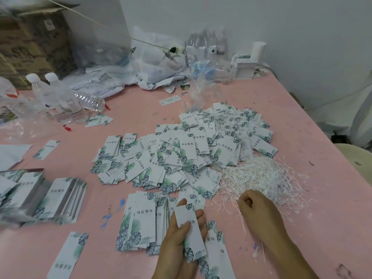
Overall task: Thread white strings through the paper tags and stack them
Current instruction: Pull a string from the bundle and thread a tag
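A pink table (pixel 302 137) carries a wide loose heap of tags (pixel 181 154) at its middle, white cards printed with green leaves and dark characters. Just right of the heap, touching its edge, lies a tangle of white strings (pixel 259 178). Nearer the person, a stack of tags (pixel 141 222) lies fanned, and more tags are stacked at the left edge (pixel 60 198), blurred there. Single tags lie apart on the left and near the bottom.

At the far side stand two capped bottles (pixel 54 97) with a third on its side beside them, a cardboard box (pixel 30 47) in the left corner, crumpled plastic bags (pixel 157 57), some clear bottles and a small pile of white cards (pixel 243 67) by the wall. A cord runs slantwise across the upper left.

The left hand (pixel 181 234) holds one tag (pixel 188 230) upright above the near stack, thumb across its face and fingers curled behind it. The right hand (pixel 255 206) rests at the near rim of the strings, its fingers curled inward with strands running beneath it; whether it pinches a strand cannot be told. Both forearms are cut off by the bottom edge. The tag's hole cannot be made out.
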Demonstrator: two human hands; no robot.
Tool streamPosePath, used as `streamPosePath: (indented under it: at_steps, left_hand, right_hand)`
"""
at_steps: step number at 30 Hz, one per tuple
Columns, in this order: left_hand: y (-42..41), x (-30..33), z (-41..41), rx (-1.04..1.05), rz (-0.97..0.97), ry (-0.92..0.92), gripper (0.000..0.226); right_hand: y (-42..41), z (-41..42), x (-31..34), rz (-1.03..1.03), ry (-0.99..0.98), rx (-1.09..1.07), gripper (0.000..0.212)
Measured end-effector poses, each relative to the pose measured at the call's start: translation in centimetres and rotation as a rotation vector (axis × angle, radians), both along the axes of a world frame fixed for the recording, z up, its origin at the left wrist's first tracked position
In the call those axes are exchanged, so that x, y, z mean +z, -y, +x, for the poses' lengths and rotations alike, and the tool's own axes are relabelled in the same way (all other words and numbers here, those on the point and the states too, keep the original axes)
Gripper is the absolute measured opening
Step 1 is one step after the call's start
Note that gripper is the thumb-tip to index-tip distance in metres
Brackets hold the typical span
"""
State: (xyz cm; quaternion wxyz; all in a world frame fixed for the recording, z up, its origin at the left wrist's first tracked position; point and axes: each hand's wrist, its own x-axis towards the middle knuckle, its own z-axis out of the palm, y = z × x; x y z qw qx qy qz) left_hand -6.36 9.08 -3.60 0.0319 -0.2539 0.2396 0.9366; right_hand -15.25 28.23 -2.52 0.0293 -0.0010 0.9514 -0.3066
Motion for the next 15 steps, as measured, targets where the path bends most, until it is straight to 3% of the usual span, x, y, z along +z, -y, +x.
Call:
streamPosePath:
  at_steps: [7,11,15]
  left_hand:
    - [-0.2,0.3,-0.4,-0.04,0.068,-0.008,0.054]
    - [-0.3,0.6,-0.5,-0.092,0.082,-0.024,0.045]
    - [-0.5,1.2,-0.6,-0.194,-0.14,-0.034,0.029]
  right_hand:
    - [0.6,0.3,1.4,-0.479,0.084,-0.074,0.015]
    - [1.7,0.8,2.6,-0.923,0.251,-0.089,0.013]
    - [3.2,2.1,3.0,-1.224,0.515,-0.075,0.009]
